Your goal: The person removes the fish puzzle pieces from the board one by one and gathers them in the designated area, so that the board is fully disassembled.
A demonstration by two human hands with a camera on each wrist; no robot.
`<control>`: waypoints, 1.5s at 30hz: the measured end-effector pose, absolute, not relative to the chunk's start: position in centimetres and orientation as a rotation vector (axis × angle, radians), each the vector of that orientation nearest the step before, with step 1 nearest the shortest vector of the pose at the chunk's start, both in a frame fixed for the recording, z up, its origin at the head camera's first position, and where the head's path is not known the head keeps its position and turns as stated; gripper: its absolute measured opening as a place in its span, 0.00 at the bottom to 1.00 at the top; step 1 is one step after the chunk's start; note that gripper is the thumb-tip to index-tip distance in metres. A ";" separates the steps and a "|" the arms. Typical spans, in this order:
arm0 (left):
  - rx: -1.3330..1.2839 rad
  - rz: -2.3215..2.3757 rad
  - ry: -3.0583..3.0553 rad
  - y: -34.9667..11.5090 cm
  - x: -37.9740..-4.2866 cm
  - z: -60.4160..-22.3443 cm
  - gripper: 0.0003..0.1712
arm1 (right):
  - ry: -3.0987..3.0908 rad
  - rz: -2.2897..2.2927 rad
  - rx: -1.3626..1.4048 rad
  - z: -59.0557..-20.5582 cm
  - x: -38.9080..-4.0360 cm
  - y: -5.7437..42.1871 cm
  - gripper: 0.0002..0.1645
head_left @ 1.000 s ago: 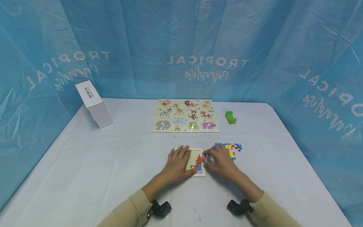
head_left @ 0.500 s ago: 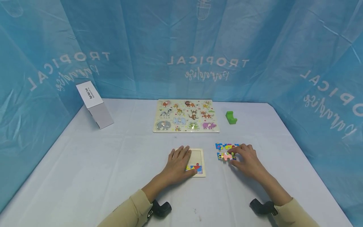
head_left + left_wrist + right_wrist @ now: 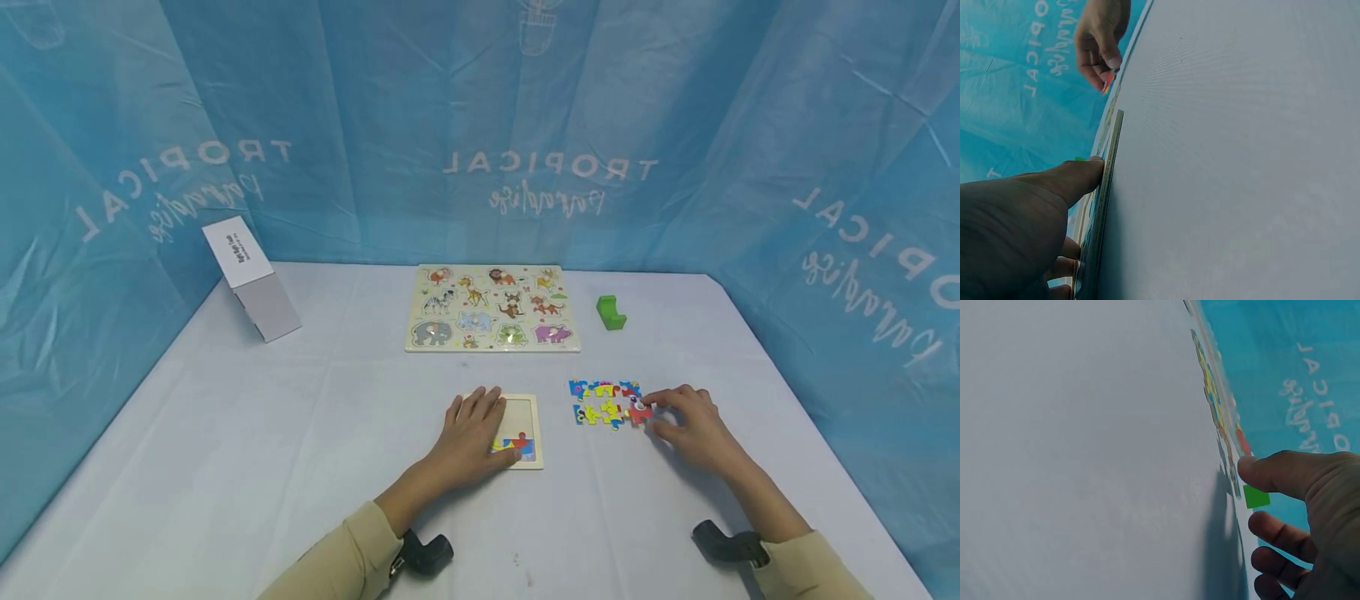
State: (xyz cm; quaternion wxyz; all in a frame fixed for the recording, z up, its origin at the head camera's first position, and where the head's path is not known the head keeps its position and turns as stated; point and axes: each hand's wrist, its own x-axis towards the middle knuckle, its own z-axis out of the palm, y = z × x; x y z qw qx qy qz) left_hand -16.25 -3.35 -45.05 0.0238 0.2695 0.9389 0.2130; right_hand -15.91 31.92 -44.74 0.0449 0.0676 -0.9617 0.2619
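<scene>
My left hand point(image 3: 467, 433) rests with spread fingers on a small wooden puzzle frame point(image 3: 528, 398), covering its left side. Blue, red and yellow pieces point(image 3: 519, 445) fill part of the frame's near end. In the left wrist view, the thumb point(image 3: 1079, 175) lies over the frame's edge. My right hand point(image 3: 693, 425) pinches a red jigsaw piece point(image 3: 638, 412) between thumb and forefinger, at the right end of several loose pieces point(image 3: 600, 410). The right wrist view shows the red piece point(image 3: 1243, 440) beyond the thumb, partly hidden.
An animal peg puzzle board point(image 3: 491, 308) lies farther back on the white table point(image 3: 337, 417). A green block point(image 3: 611, 312) sits to its right. A white box point(image 3: 251, 279) stands at the back left. Blue printed curtain point(image 3: 405, 117) surrounds the table's back and sides.
My right hand has moved right, from the wooden frame across the loose pieces to their right end, with a red piece between its fingers. The left hand has stayed on the frame.
</scene>
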 end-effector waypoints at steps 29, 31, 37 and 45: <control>0.807 0.637 2.890 -3.4 -16.2 -44.9 0.46 | -3.027 0.796 0.170 -45.3 -16.9 32.5 0.21; 0.803 0.643 2.887 -3.4 -16.1 -44.9 0.46 | -3.026 0.800 0.168 -45.3 -16.9 32.5 0.22; 0.807 0.702 2.884 -3.6 -16.1 -44.8 0.47 | -3.011 0.801 0.169 -44.9 -16.8 32.1 0.22; 0.793 0.796 2.963 -5.1 -15.8 -44.4 0.42 | -2.902 0.757 0.256 -44.0 -16.4 28.4 0.18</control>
